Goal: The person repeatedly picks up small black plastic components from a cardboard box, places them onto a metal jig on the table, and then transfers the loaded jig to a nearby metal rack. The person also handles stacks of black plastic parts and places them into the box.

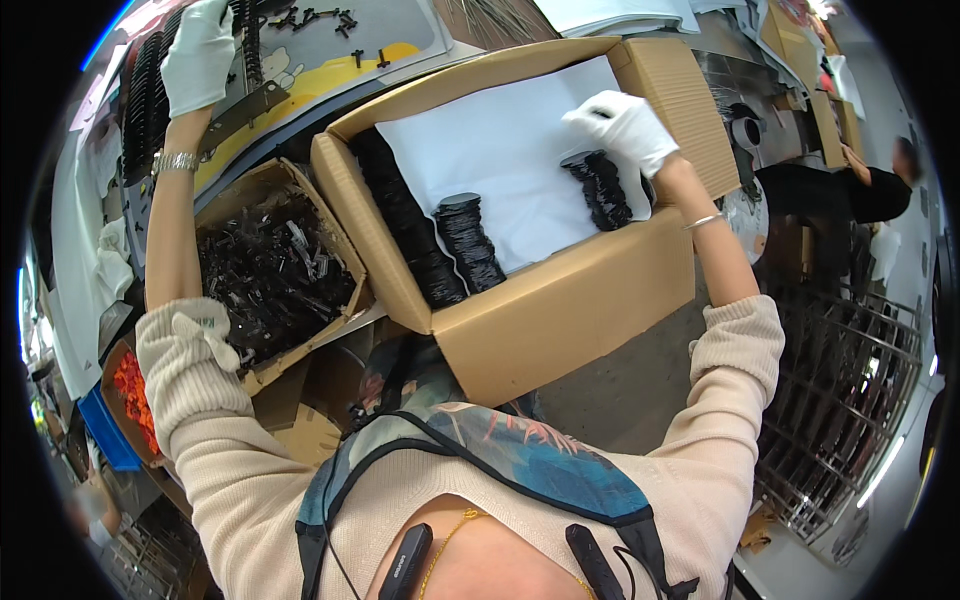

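My left hand, in a white glove, reaches to the table's far left, its fingers drawn together near the picture's upper edge. Beside it run rows of thin black pieces; what its fingertips hold, if anything, is not clear. My right hand, also gloved, is over the open cardboard box, fingers curled, with a small dark spot between them. Just below it leans a stack of flat black pieces on a white sheet. Another black stack stands further left, next to a long black row along the box's left wall.
A smaller carton full of black plastic bits adjoins the box on the left. Small black parts lie on a grey and yellow mat. Orange-red pieces fill a container. Metal racks and another person are at right.
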The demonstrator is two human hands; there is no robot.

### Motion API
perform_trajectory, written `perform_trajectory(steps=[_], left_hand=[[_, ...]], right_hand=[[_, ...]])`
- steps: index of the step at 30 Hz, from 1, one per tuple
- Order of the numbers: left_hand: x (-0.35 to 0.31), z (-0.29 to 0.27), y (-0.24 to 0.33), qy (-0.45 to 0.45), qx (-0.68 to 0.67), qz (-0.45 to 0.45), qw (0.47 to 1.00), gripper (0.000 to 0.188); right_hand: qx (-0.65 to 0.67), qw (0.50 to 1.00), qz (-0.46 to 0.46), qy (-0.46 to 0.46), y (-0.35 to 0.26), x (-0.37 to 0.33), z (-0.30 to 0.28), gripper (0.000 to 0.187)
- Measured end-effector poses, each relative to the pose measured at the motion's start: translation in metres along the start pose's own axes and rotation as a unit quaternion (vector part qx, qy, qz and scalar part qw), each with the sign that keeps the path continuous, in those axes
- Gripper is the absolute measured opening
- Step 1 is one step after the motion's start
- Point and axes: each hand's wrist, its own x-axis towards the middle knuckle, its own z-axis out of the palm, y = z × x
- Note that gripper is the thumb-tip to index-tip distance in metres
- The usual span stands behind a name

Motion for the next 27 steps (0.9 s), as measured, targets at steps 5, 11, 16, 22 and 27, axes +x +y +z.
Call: perform_trajectory(steps=[5,11,16,22,27], left_hand=[[-0.036,-0.035,0.212,-0.158,-0.273,0.146,0.937,0.038],[-0.118,0.005,0.309,-0.432,-0.157,0.009,0.888,0.032],[-0.127,0.008,0.328,-0.437,-0.077,-0.019,0.896,0.032],[-0.127,0.002,0.316,-0.492,-0.137,-0.105,0.853,0.026],[-0.129,-0.012,0.303,-0.377,-0.102,0.011,0.921,0.037]], right_hand=[[-0.113,0.967,-0.007,-0.230,0.001,0.008,0.034,0.038],[-0.094,0.961,-0.004,-0.258,0.006,0.001,0.038,0.040],[-0.226,0.971,-0.038,-0.059,-0.012,-0.029,0.066,0.012],[-0.189,0.982,-0.009,-0.023,0.000,-0.031,0.068,0.016],[-0.165,0.984,-0.050,0.041,-0.006,-0.029,0.056,0.021]])
